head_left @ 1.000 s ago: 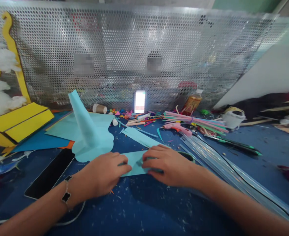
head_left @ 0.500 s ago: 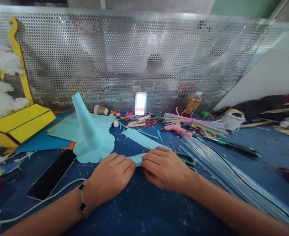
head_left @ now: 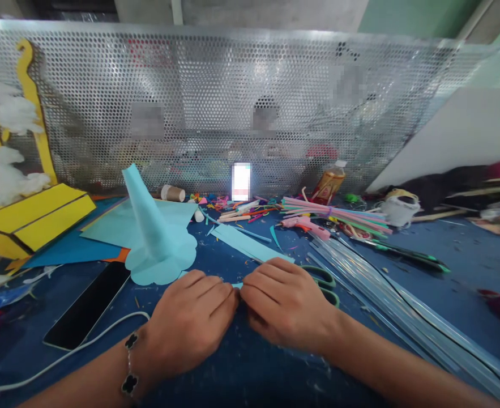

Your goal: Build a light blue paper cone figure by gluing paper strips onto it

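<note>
My left hand [head_left: 190, 320] and my right hand [head_left: 286, 303] meet at the middle of the blue work mat, fingers curled over a light blue paper strip [head_left: 236, 286]. Only a sliver of that strip shows between them. Just beyond my left hand stands a light blue paper cone [head_left: 158, 241] on a scalloped paper base, tilted slightly to the left. Another light blue paper strip [head_left: 245, 242] lies flat above my hands. Green-handled scissors [head_left: 324, 283] lie just right of my right hand, partly hidden by it.
A black phone [head_left: 86, 306] with a white cable lies at left. Long clear glue sticks [head_left: 385, 294] lie at right. Behind them are a pink glue gun [head_left: 303, 226], bundled straws [head_left: 334, 214], a yellow card model [head_left: 29, 221] and a perforated metal screen [head_left: 233, 102].
My hands have drawn closer together and now cover nearly all of the strip, which showed much wider a second ago. The scissors have come into view as my right hand moved.
</note>
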`<move>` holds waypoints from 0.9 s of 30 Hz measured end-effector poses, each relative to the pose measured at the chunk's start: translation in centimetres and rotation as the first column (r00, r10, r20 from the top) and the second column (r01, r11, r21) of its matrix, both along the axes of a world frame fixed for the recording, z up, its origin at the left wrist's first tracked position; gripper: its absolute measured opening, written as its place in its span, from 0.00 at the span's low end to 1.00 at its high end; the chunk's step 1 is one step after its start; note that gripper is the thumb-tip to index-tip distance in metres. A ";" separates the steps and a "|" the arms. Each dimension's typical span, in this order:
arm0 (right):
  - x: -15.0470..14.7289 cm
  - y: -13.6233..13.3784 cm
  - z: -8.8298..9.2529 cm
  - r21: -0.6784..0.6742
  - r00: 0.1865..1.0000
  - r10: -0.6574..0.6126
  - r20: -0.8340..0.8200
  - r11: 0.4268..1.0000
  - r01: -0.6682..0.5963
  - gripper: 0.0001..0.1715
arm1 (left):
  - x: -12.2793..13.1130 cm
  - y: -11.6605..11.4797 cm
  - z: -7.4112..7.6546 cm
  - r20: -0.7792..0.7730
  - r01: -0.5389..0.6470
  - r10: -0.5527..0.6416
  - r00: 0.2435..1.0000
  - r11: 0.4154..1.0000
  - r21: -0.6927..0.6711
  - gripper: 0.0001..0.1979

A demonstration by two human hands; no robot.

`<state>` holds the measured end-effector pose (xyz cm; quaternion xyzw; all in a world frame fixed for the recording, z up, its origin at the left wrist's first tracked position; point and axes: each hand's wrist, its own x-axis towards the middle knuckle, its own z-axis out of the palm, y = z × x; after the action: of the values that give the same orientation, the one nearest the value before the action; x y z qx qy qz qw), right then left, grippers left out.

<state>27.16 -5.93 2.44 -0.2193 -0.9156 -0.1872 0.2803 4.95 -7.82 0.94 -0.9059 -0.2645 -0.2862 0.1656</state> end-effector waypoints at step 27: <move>1.1 0.7 0.0 0.050 0.999 -0.037 0.014 0.998 0.037 0.13 | 0.0 1.3 -0.9 0.048 -0.065 0.058 0.997 0.985 0.162 0.07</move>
<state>28.24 -5.26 2.46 -0.2279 -0.9085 -0.2165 0.2753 4.99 -6.47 0.03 -0.8743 -0.2714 -0.3213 0.2422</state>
